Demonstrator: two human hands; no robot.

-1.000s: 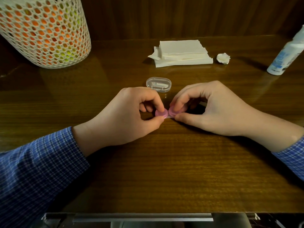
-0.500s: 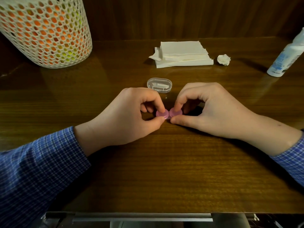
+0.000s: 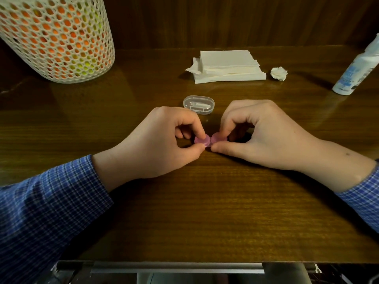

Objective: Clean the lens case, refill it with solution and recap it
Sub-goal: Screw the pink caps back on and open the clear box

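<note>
Pink lens case (image 3: pixel 210 139) on the wooden surface (image 3: pixel 205 201), pinched between both hands: left hand (image 3: pixel 155 144) on left cap, right hand (image 3: pixel 264 132) on right cap. Just behind, clear oval box (image 3: pixel 198 104) holding a small white piece. Solution bottle (image 3: pixel 357 68) far right.

A dark brown wooden counter (image 3: pixel 205 212) with fine horizontal grain fills the view, its glossy top catching dull reflections. Behind it rises a wall (image 3: pixel 225 19) of dark vertical wood panelling. Along the near edge runs a grey metal rail (image 3: pixel 176 267). The light is dim and warm.
</note>
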